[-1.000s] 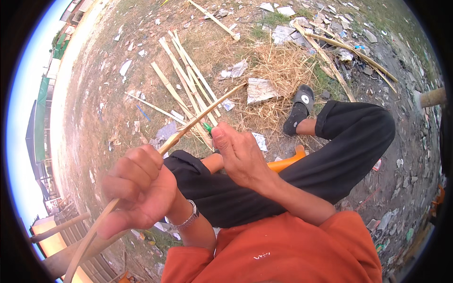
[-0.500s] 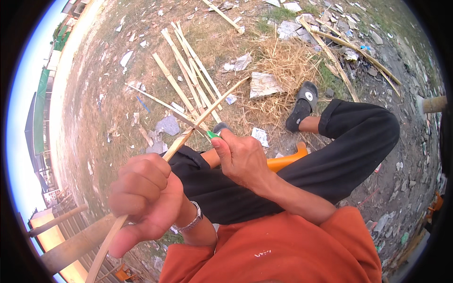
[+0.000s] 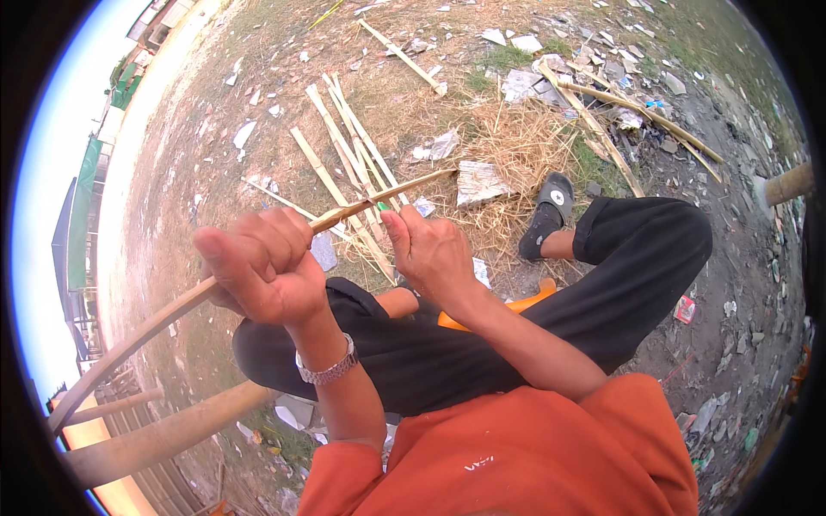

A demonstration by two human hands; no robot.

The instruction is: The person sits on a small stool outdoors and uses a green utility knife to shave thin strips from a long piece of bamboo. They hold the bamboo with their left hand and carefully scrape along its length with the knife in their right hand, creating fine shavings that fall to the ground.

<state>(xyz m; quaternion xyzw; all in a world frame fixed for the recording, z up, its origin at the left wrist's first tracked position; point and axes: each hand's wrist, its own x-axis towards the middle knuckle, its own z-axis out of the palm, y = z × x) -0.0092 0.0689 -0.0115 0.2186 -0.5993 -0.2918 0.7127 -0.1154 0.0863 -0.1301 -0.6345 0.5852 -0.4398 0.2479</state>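
Left hand has risen, clamped on a tapering wooden strip; right hand grips a green-handled tool.

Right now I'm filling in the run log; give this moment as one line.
Left hand: gripping long, thin tan wooden strip | Right hand: gripping green-handled tool, mostly hidden | Ahead: pale, straight bamboo pieces

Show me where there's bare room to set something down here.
Mostly open ground lies left of the bamboo strips and between them and the lone strip beyond. It is crowded at the straw heap, around the long bamboo pieces, and just past the right hand.
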